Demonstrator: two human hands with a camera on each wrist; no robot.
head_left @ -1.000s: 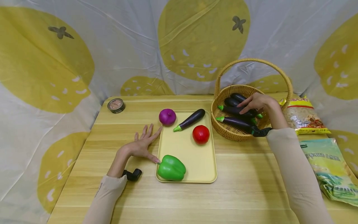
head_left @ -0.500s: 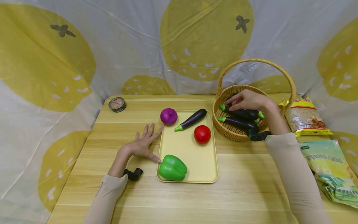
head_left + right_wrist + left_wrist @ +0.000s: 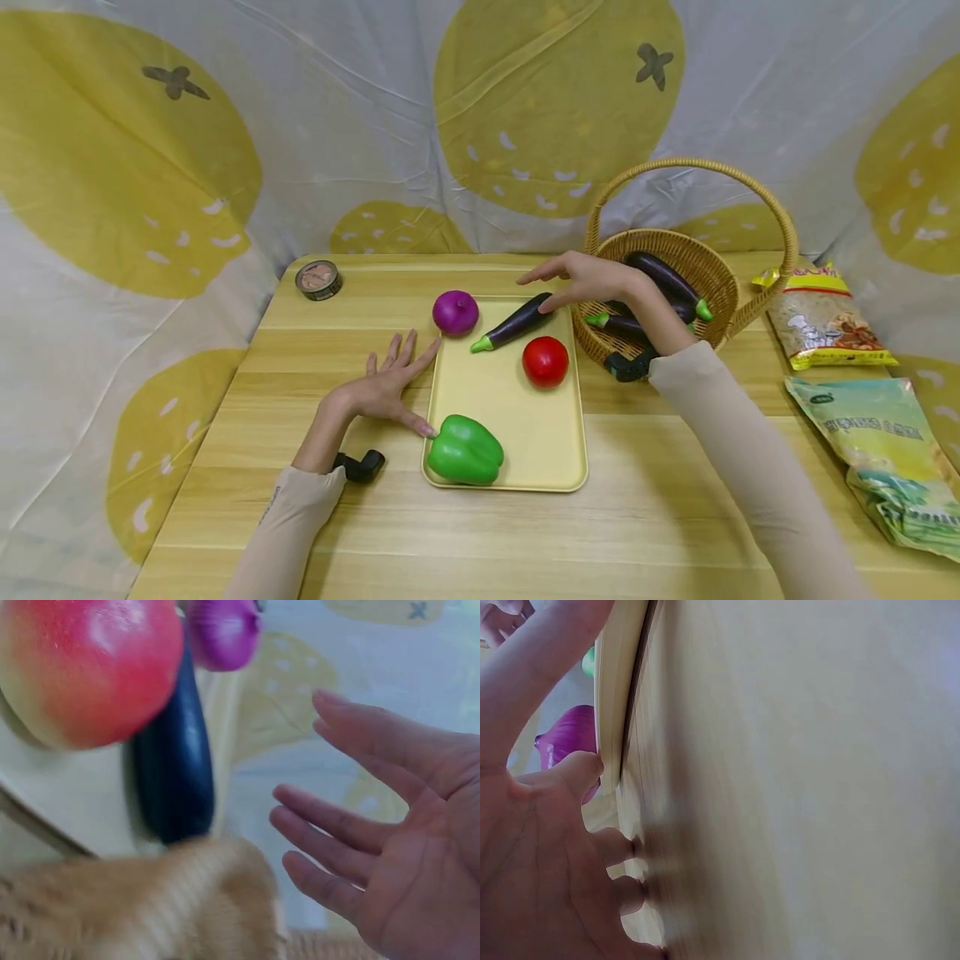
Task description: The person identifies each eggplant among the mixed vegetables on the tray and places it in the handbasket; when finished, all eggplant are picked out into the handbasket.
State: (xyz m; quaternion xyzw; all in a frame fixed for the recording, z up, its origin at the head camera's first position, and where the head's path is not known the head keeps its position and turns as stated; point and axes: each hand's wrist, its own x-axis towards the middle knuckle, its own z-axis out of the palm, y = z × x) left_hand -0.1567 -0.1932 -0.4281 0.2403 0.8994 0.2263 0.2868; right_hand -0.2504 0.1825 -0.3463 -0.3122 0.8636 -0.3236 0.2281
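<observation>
My left hand point(image 3: 386, 390) rests with spread fingers at the left edge of the yellow tray point(image 3: 525, 450), its thumb by the green bell pepper point(image 3: 466, 450). My right hand point(image 3: 585, 279) is above the tray's back right corner, fingers apart, nothing between them. Below it an eggplant point(image 3: 510, 325) lies on the tray, its dark end partly behind the fingers. A purple onion point(image 3: 455, 313) sits at the back left corner and a red tomato point(image 3: 545, 362) on the right side. In the right wrist view, the right hand point(image 3: 405, 832) shows an empty palm past the basket rim.
A wicker basket point(image 3: 705, 250) with a tall handle stands right of the tray, holding several eggplants point(image 3: 667, 279). Two food bags, one red-and-yellow bag point(image 3: 828, 321) and one green bag point(image 3: 877, 450), lie at the far right. A small round tin point(image 3: 318, 279) sits at the back left.
My right hand has come out of the basket and moved left over the tray's back edge, empty. The eggplants in the basket have shifted. My left hand stays in place.
</observation>
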